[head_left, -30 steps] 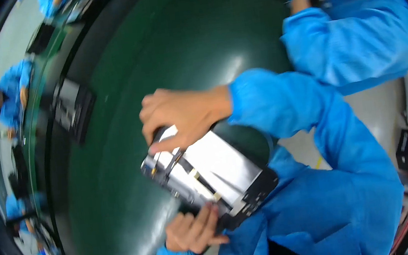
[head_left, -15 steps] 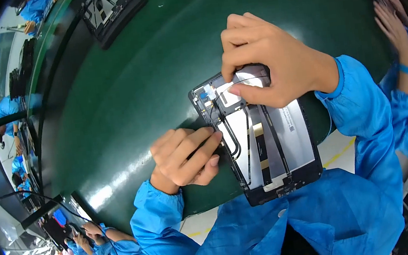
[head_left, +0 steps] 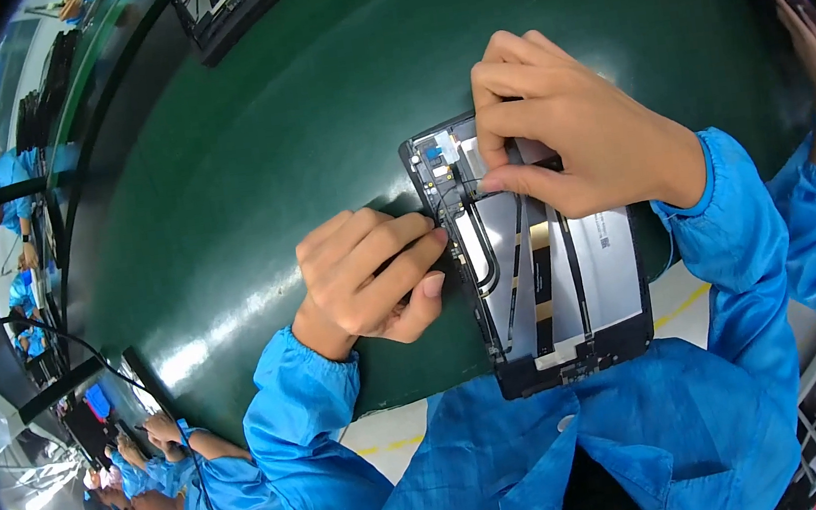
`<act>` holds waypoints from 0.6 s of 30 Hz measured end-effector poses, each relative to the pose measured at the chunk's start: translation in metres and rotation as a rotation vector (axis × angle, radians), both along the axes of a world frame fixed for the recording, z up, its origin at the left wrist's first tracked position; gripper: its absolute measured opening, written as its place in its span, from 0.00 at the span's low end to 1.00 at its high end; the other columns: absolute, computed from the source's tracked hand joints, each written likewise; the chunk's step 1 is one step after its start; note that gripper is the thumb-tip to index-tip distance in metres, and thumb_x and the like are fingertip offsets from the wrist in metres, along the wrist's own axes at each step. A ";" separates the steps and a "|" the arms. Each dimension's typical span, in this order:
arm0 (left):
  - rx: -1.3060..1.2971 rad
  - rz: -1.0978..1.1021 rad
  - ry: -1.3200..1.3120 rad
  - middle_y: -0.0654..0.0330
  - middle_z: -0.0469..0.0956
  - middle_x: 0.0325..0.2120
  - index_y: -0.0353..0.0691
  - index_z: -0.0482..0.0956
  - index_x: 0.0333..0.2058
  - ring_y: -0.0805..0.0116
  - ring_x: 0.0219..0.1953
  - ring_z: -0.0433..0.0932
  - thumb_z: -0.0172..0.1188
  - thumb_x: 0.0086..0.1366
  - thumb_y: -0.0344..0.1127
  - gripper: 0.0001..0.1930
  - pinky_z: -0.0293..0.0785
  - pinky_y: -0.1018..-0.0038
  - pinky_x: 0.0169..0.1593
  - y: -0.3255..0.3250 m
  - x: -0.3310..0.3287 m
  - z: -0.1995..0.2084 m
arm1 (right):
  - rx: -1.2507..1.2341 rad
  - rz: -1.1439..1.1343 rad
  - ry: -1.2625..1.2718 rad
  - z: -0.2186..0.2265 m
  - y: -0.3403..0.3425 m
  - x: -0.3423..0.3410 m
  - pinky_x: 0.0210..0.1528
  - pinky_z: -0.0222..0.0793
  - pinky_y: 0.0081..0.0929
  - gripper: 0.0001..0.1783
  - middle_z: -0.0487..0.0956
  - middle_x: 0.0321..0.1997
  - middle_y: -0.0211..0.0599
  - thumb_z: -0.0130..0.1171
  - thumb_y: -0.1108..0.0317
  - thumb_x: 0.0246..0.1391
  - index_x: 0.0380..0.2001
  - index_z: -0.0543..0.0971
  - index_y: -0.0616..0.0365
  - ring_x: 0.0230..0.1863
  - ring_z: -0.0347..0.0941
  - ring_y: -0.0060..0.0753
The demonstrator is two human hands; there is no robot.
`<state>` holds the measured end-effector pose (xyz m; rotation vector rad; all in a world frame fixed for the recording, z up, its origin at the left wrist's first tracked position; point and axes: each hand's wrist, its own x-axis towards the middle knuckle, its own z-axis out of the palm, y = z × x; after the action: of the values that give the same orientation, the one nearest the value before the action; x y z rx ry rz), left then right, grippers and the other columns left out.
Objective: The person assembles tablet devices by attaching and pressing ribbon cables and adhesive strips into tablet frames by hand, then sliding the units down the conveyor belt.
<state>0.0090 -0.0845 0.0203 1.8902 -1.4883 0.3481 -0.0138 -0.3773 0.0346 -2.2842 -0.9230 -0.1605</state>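
An opened tablet [head_left: 615,282] lies in front of me at the near side of the table, its inside facing up. Flat ribbon cables [head_left: 543,285], a white panel and small boards show in it. Over its upper part, my right hand [head_left: 579,125] is closed, thumb and forefinger pinched at a thin black wire [head_left: 465,184]. The fingers cover some of the parts beneath. My left hand [head_left: 370,274] has curled fingers, with the forefinger tip against the tablet's left edge and the thumb apart from it.
Another opened device [head_left: 234,8] sits on the green table [head_left: 248,172] at the far left. A co-worker's hand [head_left: 813,58] is at the far right. More people in blue sit along the left side, past a dark rail [head_left: 108,138].
In the picture, the tablet and my right hand have shifted slightly right, while my left hand sits higher. The pinch stays over the tablet's upper part. The far device has slid toward the top edge.
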 end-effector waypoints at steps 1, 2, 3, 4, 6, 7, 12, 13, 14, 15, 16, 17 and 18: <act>0.001 0.001 0.001 0.59 0.85 0.31 0.37 0.90 0.33 0.67 0.23 0.78 0.68 0.57 0.35 0.09 0.70 0.71 0.24 0.001 -0.001 -0.001 | -0.009 0.000 -0.025 -0.001 0.001 -0.001 0.49 0.61 0.39 0.15 0.74 0.37 0.31 0.79 0.62 0.50 0.30 0.80 0.53 0.46 0.68 0.38; -0.004 -0.004 0.015 0.58 0.85 0.31 0.37 0.89 0.33 0.67 0.23 0.78 0.68 0.57 0.35 0.09 0.70 0.71 0.24 0.001 -0.002 -0.002 | -0.018 -0.001 -0.051 -0.002 0.003 -0.002 0.51 0.62 0.39 0.15 0.74 0.38 0.31 0.79 0.62 0.51 0.29 0.80 0.54 0.46 0.68 0.38; -0.010 -0.011 0.030 0.58 0.85 0.31 0.37 0.89 0.33 0.67 0.23 0.78 0.67 0.58 0.35 0.08 0.70 0.71 0.24 0.002 -0.003 -0.002 | -0.019 -0.002 -0.050 -0.003 0.004 -0.003 0.51 0.62 0.39 0.15 0.74 0.38 0.31 0.79 0.62 0.51 0.29 0.80 0.54 0.46 0.68 0.38; -0.010 -0.012 0.030 0.58 0.85 0.31 0.37 0.89 0.33 0.67 0.23 0.78 0.67 0.58 0.35 0.08 0.70 0.71 0.24 0.002 -0.004 -0.002 | -0.031 -0.022 -0.073 -0.004 0.006 -0.004 0.52 0.63 0.39 0.15 0.75 0.38 0.31 0.78 0.61 0.51 0.30 0.80 0.54 0.47 0.68 0.38; 0.008 -0.022 0.044 0.58 0.85 0.31 0.37 0.89 0.33 0.66 0.23 0.78 0.67 0.59 0.35 0.08 0.71 0.71 0.24 0.004 -0.005 0.001 | -0.043 -0.042 -0.096 -0.003 0.008 -0.006 0.53 0.63 0.40 0.16 0.75 0.38 0.31 0.78 0.60 0.52 0.31 0.79 0.54 0.47 0.68 0.38; 0.010 -0.022 0.043 0.58 0.85 0.31 0.37 0.89 0.33 0.66 0.23 0.78 0.67 0.59 0.35 0.08 0.71 0.71 0.24 0.005 -0.006 0.001 | -0.067 -0.047 -0.068 0.000 0.008 -0.006 0.53 0.63 0.39 0.15 0.74 0.38 0.32 0.78 0.61 0.53 0.31 0.79 0.54 0.47 0.68 0.39; 0.017 -0.033 0.088 0.57 0.86 0.31 0.36 0.89 0.33 0.65 0.24 0.81 0.67 0.59 0.35 0.09 0.74 0.71 0.25 0.009 -0.008 0.003 | 0.038 -0.062 -0.004 -0.002 0.014 -0.011 0.51 0.63 0.40 0.14 0.71 0.38 0.34 0.77 0.65 0.53 0.34 0.79 0.53 0.46 0.66 0.44; 0.018 -0.032 0.092 0.57 0.86 0.31 0.36 0.89 0.33 0.65 0.24 0.81 0.67 0.59 0.35 0.09 0.74 0.71 0.25 0.009 -0.008 0.001 | 0.024 -0.081 -0.012 -0.002 0.015 -0.012 0.51 0.64 0.40 0.14 0.72 0.39 0.34 0.77 0.64 0.55 0.33 0.79 0.54 0.47 0.67 0.42; 0.007 -0.039 0.097 0.57 0.86 0.31 0.36 0.89 0.33 0.64 0.24 0.82 0.67 0.59 0.35 0.09 0.75 0.71 0.26 0.010 -0.007 -0.001 | 0.012 -0.098 -0.019 -0.003 0.015 -0.012 0.50 0.64 0.39 0.14 0.72 0.39 0.35 0.77 0.64 0.56 0.33 0.79 0.54 0.48 0.68 0.41; -0.006 -0.045 0.098 0.56 0.86 0.31 0.35 0.89 0.33 0.64 0.24 0.82 0.67 0.59 0.35 0.09 0.75 0.71 0.26 0.009 -0.005 -0.003 | 0.012 -0.094 -0.018 -0.003 0.013 -0.011 0.50 0.64 0.39 0.14 0.72 0.39 0.35 0.77 0.64 0.56 0.33 0.79 0.54 0.48 0.68 0.41; -0.005 -0.040 0.099 0.56 0.86 0.31 0.35 0.89 0.33 0.64 0.24 0.82 0.67 0.59 0.35 0.09 0.75 0.71 0.26 0.007 -0.003 -0.003 | 0.002 -0.100 -0.012 -0.003 0.011 -0.010 0.50 0.64 0.39 0.13 0.72 0.40 0.35 0.77 0.65 0.55 0.33 0.79 0.54 0.48 0.68 0.41; -0.008 -0.046 0.097 0.56 0.86 0.31 0.35 0.89 0.33 0.63 0.25 0.83 0.66 0.59 0.35 0.09 0.76 0.71 0.26 0.006 -0.002 -0.003 | -0.008 -0.105 -0.005 -0.003 0.009 -0.008 0.50 0.64 0.39 0.13 0.72 0.41 0.35 0.77 0.66 0.55 0.33 0.79 0.55 0.48 0.68 0.41; -0.008 -0.054 0.098 0.56 0.86 0.32 0.35 0.89 0.33 0.63 0.26 0.83 0.66 0.59 0.35 0.09 0.77 0.71 0.27 0.005 0.000 -0.003 | -0.005 -0.102 -0.002 -0.003 0.010 -0.007 0.50 0.64 0.39 0.13 0.72 0.41 0.35 0.77 0.66 0.55 0.33 0.79 0.55 0.48 0.68 0.41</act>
<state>0.0086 -0.0793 0.0176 1.8308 -1.4673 0.2333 -0.0213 -0.3677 0.0315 -2.3373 -0.8090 -0.2051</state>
